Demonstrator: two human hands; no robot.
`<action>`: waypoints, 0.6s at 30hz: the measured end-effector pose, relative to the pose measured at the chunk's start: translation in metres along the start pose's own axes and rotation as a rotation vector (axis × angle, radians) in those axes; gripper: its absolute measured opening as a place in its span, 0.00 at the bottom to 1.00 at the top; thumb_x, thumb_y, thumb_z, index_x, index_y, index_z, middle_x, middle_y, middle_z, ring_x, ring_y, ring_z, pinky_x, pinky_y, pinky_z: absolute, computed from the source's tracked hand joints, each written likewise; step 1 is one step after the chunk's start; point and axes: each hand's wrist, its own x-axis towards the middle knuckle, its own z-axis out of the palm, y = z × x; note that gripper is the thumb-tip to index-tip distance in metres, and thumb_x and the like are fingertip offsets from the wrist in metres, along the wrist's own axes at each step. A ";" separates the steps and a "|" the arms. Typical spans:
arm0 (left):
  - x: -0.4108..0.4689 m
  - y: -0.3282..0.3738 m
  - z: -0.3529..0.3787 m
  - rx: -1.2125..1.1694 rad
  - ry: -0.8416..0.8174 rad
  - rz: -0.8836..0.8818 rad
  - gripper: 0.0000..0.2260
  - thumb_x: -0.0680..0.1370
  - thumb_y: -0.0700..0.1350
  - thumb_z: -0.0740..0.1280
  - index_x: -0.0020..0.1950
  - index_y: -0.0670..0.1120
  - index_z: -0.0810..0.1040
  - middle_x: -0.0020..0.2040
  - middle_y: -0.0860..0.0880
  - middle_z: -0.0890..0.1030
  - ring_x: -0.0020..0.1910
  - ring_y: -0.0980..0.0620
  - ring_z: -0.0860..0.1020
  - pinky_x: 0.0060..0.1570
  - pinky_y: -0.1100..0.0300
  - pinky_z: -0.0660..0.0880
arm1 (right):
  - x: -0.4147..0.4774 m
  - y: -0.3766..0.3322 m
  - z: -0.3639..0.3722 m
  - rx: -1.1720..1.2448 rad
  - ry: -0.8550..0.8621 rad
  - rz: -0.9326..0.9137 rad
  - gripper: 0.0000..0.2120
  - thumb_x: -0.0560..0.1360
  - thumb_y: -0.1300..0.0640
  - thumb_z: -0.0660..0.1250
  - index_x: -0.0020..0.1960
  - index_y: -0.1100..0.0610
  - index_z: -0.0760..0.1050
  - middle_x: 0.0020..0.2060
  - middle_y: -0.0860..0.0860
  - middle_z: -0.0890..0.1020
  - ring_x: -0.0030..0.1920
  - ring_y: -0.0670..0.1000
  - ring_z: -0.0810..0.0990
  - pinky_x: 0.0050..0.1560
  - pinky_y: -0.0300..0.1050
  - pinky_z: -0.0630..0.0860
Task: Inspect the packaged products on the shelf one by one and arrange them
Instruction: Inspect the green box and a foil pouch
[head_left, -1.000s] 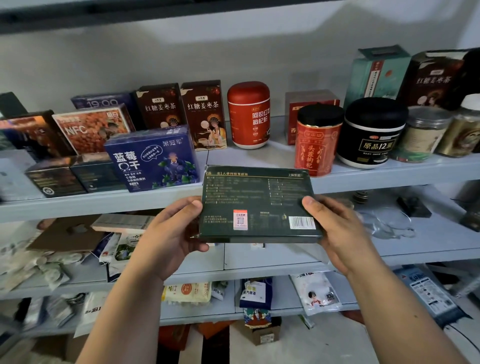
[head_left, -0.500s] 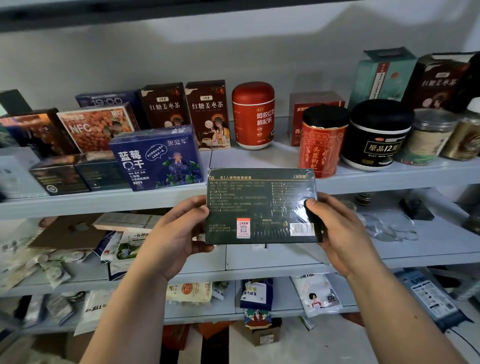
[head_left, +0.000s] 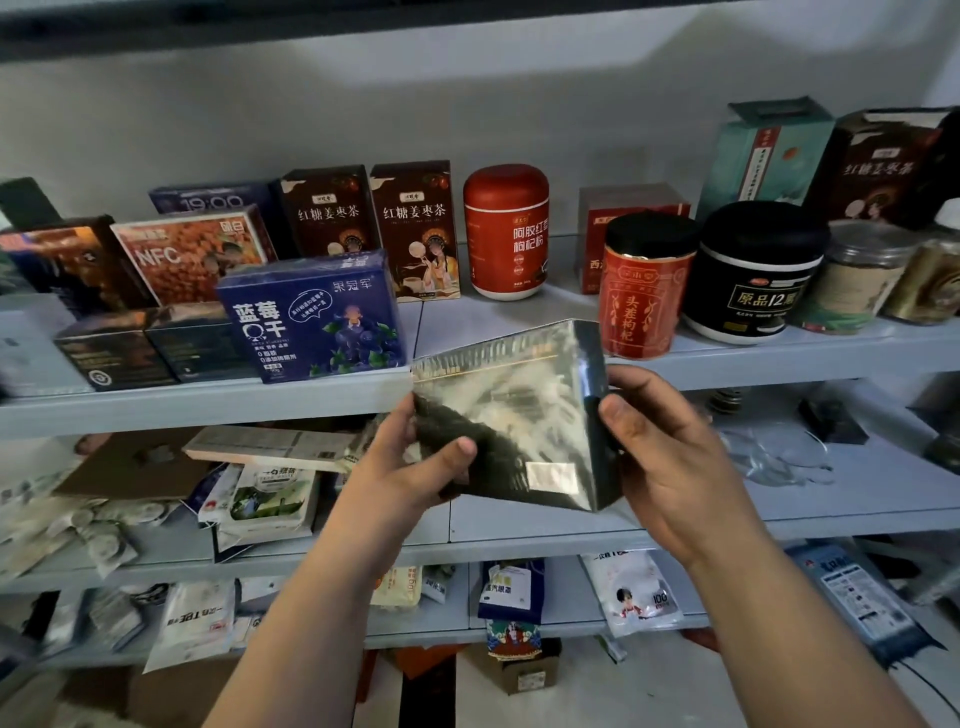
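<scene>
Both the left hand (head_left: 415, 470) and right hand (head_left: 672, 462) grip opposite ends of the film-wrapped box (head_left: 524, 415); turning it slowly out of glare should help inspection.

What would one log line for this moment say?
step: inspect | item: dark box, tilted | left hand: grips it | right hand: grips it

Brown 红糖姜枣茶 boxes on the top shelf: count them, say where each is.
3. The left box and right box stand side by side, left of the red jar. The third box is far right, behind the clear jar. More may be hidden.
</scene>
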 end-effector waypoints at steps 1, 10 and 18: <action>0.000 -0.001 0.004 -0.058 -0.011 -0.010 0.33 0.64 0.57 0.80 0.68 0.60 0.76 0.63 0.49 0.82 0.58 0.45 0.83 0.59 0.40 0.80 | -0.002 -0.002 0.005 0.002 -0.024 0.007 0.28 0.56 0.38 0.85 0.52 0.47 0.86 0.51 0.52 0.85 0.51 0.50 0.84 0.48 0.44 0.83; -0.002 -0.004 0.017 -0.272 0.008 -0.105 0.35 0.72 0.44 0.76 0.78 0.51 0.68 0.52 0.49 0.85 0.48 0.46 0.85 0.58 0.38 0.79 | -0.003 0.003 0.017 0.024 -0.109 -0.015 0.19 0.68 0.45 0.77 0.58 0.46 0.86 0.56 0.52 0.86 0.56 0.50 0.85 0.53 0.43 0.81; -0.021 0.011 0.035 -0.417 -0.170 -0.224 0.26 0.71 0.46 0.77 0.68 0.45 0.79 0.62 0.35 0.81 0.55 0.37 0.83 0.48 0.42 0.84 | 0.001 0.029 0.012 -0.151 -0.079 0.215 0.51 0.61 0.35 0.82 0.79 0.47 0.65 0.68 0.51 0.80 0.69 0.53 0.78 0.70 0.60 0.73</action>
